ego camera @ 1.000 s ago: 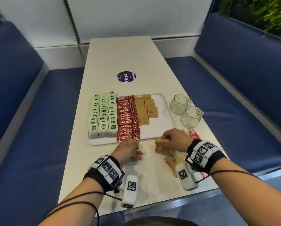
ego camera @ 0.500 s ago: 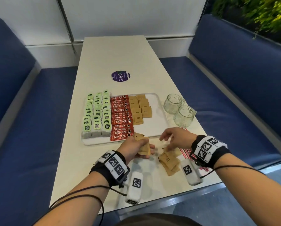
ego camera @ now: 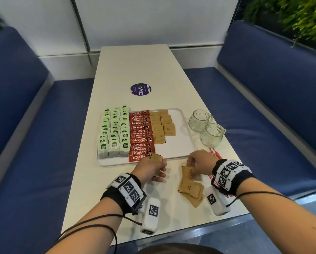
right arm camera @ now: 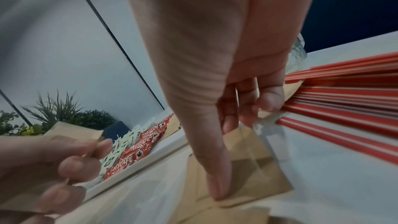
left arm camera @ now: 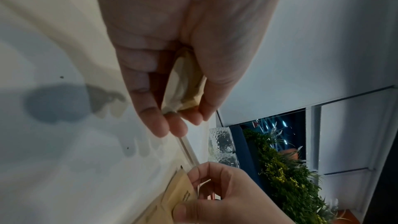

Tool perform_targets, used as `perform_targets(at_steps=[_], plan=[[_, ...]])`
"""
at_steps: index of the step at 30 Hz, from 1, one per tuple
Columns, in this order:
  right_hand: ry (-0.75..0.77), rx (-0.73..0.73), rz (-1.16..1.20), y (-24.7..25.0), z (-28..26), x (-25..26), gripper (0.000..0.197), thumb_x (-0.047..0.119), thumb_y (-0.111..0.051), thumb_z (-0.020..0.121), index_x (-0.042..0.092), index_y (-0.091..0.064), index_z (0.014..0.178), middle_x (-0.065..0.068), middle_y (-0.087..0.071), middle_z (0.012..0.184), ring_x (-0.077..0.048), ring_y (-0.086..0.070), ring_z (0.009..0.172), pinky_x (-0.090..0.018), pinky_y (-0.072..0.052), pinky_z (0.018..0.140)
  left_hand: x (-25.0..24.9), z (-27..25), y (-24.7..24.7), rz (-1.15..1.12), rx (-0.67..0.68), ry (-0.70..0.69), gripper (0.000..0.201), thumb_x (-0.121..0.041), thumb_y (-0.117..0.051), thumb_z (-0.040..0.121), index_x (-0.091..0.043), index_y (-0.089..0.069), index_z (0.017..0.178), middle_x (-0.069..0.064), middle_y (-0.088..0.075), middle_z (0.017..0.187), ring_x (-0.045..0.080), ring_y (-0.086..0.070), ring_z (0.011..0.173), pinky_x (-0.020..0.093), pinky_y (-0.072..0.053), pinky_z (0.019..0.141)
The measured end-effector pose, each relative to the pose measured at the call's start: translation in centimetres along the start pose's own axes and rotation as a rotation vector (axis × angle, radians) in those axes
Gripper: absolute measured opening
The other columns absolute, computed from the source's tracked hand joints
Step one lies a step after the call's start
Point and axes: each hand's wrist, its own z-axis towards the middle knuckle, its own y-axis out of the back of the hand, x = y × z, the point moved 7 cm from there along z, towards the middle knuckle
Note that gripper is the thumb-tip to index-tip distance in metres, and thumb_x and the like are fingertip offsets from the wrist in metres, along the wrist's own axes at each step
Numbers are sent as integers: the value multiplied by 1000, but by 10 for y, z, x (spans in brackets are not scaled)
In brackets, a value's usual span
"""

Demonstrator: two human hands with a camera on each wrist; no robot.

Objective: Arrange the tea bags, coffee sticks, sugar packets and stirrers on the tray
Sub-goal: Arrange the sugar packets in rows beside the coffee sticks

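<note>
A white tray (ego camera: pixel 173 153) holds rows of green tea bags (ego camera: pixel 115 132), red coffee sticks (ego camera: pixel 140 134) and brown sugar packets (ego camera: pixel 161 126). My left hand (ego camera: pixel 151 168) grips a small stack of brown sugar packets (ego camera: pixel 156 158) just in front of the tray's near edge; the stack (left arm camera: pixel 183 89) sits between thumb and fingers. My right hand (ego camera: pixel 199 162) reaches down onto a loose pile of sugar packets (ego camera: pixel 191 187) on the table, thumb and fingers pinching the top packet (right arm camera: pixel 256 164). Red stirrers (right arm camera: pixel 344 94) lie right of that hand.
Two glass mugs (ego camera: pixel 211 136) stand right of the tray. A round purple sticker (ego camera: pixel 140 89) lies farther up the white table (ego camera: pixel 135 66). Blue benches flank both sides. The right half of the tray is bare.
My left hand has lifted its packet stack toward the tray's near edge. My right hand has moved from its earlier spot onto the loose pile. The view has shifted slightly.
</note>
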Motion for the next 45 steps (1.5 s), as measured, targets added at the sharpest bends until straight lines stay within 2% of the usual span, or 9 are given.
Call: perform_targets(at_steps=[5, 10, 14, 18, 22, 29, 34, 40, 45], plan=[[85, -44, 57, 10, 2, 19, 18, 18, -79, 72, 26, -65, 81, 8, -63, 79, -9, -59, 72, -21, -48, 64, -9, 0, 11, 116, -53, -108, 8, -7, -66, 91, -13, -63, 94, 5, -65, 83, 16, -62, 66, 25, -54, 59], [235, -58, 129, 24, 1, 64, 18, 13, -77, 76, 22, -72, 91, 7, -67, 85, -6, -59, 77, -16, -48, 69, -30, -4, 10, 402, -39, -256, 23, -8, -72, 85, -13, -68, 107, 5, -69, 91, 14, -61, 71, 22, -50, 58], [308, -85, 260, 32, 5, 92, 29, 4, -78, 73, 20, -66, 94, 1, -70, 83, -6, -62, 72, -17, -51, 68, -37, 0, 13, 550, -54, -274, 13, -9, -70, 84, -11, -71, 96, 15, -73, 89, 21, -63, 71, 31, -51, 62], [307, -191, 416, 46, 10, 98, 33, 4, -78, 73, 18, -64, 100, 3, -68, 80, -4, -61, 69, -15, -48, 65, -43, 4, 25, 399, -131, -267, 8, -11, -71, 85, -10, -68, 92, 10, -71, 81, 17, -63, 65, 28, -48, 59], [182, -327, 431, 58, 21, 84, 31, 29, -79, 77, 20, -61, 101, 5, -65, 86, -7, -58, 72, -23, -43, 65, -49, 9, 38, 47, -214, -204, 15, -8, -73, 85, -6, -69, 99, 11, -70, 81, 18, -63, 63, 26, -54, 57], [223, -228, 742, 69, 41, 82, 11, 12, -65, 91, 15, -61, 81, -7, -68, 81, -13, -61, 65, -23, -51, 60, -63, 29, 35, -211, -101, -82, 23, -9, -69, 89, -1, -65, 110, 10, -74, 85, 20, -70, 69, 30, -61, 61], [-72, -336, 399, 75, 85, 21, 24, 25, -65, 90, 2, -59, 84, -16, -65, 85, -33, -66, 78, -44, -57, 73, -71, 40, 50, -377, -84, -17, 18, -8, -57, 96, 2, -60, 110, 20, -71, 104, 29, -71, 85, 36, -63, 69], [-155, -237, 292, 49, 116, 11, 32, 31, -64, 91, 16, -48, 67, -1, -54, 67, -21, -54, 65, -33, -45, 64, -77, 57, 65, -473, -81, -1, 24, -2, -41, 101, -5, -45, 124, 22, -68, 113, 34, -68, 104, 39, -60, 77], [-160, -224, 336, 47, 130, 14, 34, 33, -66, 90, 16, -48, 66, -1, -54, 64, -16, -49, 54, -29, -42, 56, -74, 64, 73, -490, -68, 5, 30, -2, -54, 96, -4, -51, 125, 22, -67, 116, 32, -71, 100, 33, -62, 73]])
